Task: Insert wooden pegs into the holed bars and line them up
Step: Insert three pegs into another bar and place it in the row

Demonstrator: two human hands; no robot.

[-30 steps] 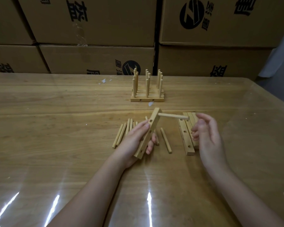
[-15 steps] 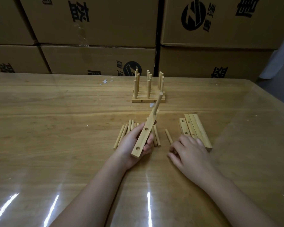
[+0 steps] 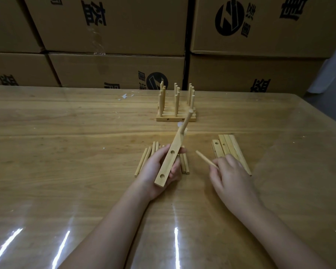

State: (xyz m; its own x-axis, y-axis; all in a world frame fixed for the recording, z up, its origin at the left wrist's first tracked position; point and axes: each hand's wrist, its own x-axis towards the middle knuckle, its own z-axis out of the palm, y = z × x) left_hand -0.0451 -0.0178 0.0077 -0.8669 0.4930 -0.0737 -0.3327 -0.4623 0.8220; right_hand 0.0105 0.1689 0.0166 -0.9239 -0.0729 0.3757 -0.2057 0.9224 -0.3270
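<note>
Two holes show empty on the bar point(image 3: 177, 140) that the left grip point(image 3: 159, 169) has curled round its middle, lifted off the bench point(image 3: 66, 152). The bar's long axis runs from near-left up to far-right, and a fitted peg point(image 3: 187, 121) stands out of its far end. The right grip point(image 3: 231, 177) pinches a loose peg point(image 3: 205, 159) by its near end. That peg lies just to the right of the bar, apart from it, with its free tip pointing left and away toward the middle hole point(image 3: 172, 152). From where I stand, that hole looks the likelier target, being closer to the tip than the near hole point(image 3: 162, 176). The peg would need turning square to the holed face before it goes in. Spare pegs point(image 3: 145, 158) lie under the left grip, unfilled bars point(image 3: 227, 146) beside the right, and the finished bars point(image 3: 176, 113) stand in a row farther back.
</note>
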